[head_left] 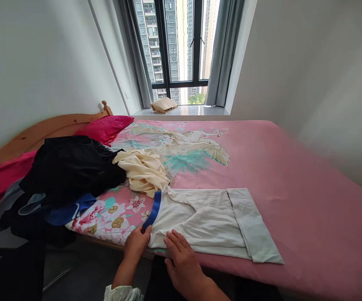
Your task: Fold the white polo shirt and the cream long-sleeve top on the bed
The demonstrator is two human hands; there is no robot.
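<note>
A white garment with a blue band [206,217] lies folded into a long strip along the bed's near edge. Its blue band is at the left end, and a wide flap is turned over at the right end. My left hand [137,242] is closed on the near corner of the blue band, thumb on top and the other fingers partly hidden. Flat on the cloth just right of it rests my right hand [182,255], fingers stretched out and touching the near edge of the garment.
Left of the garment are a crumpled cream cloth [143,169], a heap of black clothes [77,167] and a blue piece [71,211]. A red pillow [108,127] leans by the wooden headboard [49,126]. Pink bedding [294,188] spreads right; a beige bundle [164,105] sits on the windowsill.
</note>
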